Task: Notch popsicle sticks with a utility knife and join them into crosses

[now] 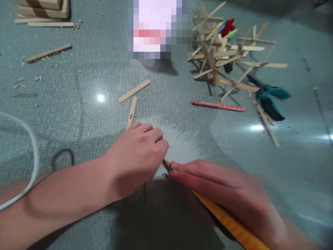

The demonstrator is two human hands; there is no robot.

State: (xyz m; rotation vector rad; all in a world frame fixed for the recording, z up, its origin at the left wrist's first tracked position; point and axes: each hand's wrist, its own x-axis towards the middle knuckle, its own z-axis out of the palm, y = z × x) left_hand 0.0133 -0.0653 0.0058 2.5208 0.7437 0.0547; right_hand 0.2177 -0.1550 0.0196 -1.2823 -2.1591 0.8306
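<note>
My left hand [140, 152] is closed, knuckles up, around a wooden craft stick [167, 163] whose end pokes out toward the right hand. A craft stick with a small slot in it [131, 110] reaches out beyond the left fingers, its lower end hidden by them. My right hand [221, 187] is closed on a long orange-yellow tool [229, 222] that runs down to the bottom edge. Its fingertips meet the craft stick's end; the tool's working end is hidden, so its kind is unclear. Pale dust [182, 142] covers the surface around both hands.
Ahead lies a loose craft stick [134, 91]. To the right are a red pencil [218, 106], green-handled cutters [272, 97] and a tangle of joined sticks [215, 55]. Bundled sticks [43, 12] sit far left. A white cable [35, 152] crosses my left forearm.
</note>
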